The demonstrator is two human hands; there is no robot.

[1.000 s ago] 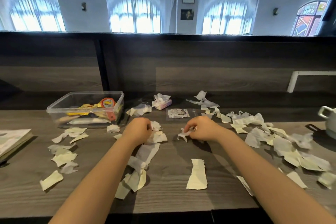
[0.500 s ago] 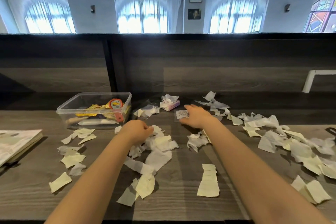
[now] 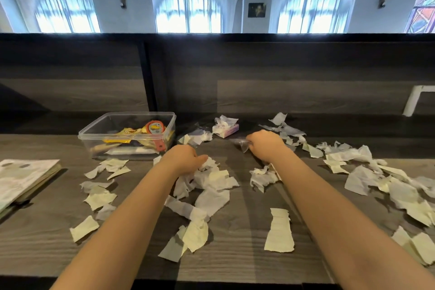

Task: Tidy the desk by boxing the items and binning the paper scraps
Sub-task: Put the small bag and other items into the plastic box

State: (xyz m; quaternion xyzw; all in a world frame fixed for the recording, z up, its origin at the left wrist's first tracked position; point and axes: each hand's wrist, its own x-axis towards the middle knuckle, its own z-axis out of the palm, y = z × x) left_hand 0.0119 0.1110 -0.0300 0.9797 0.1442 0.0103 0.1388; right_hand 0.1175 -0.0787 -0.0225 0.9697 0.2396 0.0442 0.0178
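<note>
book (image 3: 23, 179): lying closed at the nine o'clock edge of the desk (image 3: 235, 263), well apart from both hands.
scraps (image 3: 100, 200): lying loose across the desk from nine o'clock round to three, thickest at three; torn, thin and curling, so they are looking very light and limp, likely to flutter or slip from a loose hold. Raking them into a wad and squeezing is looking surer than pinching them singly.
box (image 3: 86, 141): clear and lidless, sitting at ten o'clock; its walls are looking stiff enough for lifting by the rim.
box contents: a red-orange handled tool (image 3: 154, 127) and yellow pieces (image 3: 116, 141) are lying over paler flat things; they are covering only the bottom, leaving plenty of room.
left hand (image 3: 182, 160): resting knuckles-up on the middle scraps at eleven o'clock, fingers curled under; whether paper is sitting in its grip, I cannot tell.
tissue pack (image 3: 225, 127): sitting at twelve o'clock with a tissue sticking up; soft and squashable, best taken by its sides; not yet boxed.
packet (image 3: 242, 146): small, clear and blurred, poking out at the right hand's nine o'clock side; looking thin and slippery, probably bound for the box.
right hand (image 3: 264, 146): reaching to one o'clock, fingers curling round the packet.
bin: none showing.
</note>
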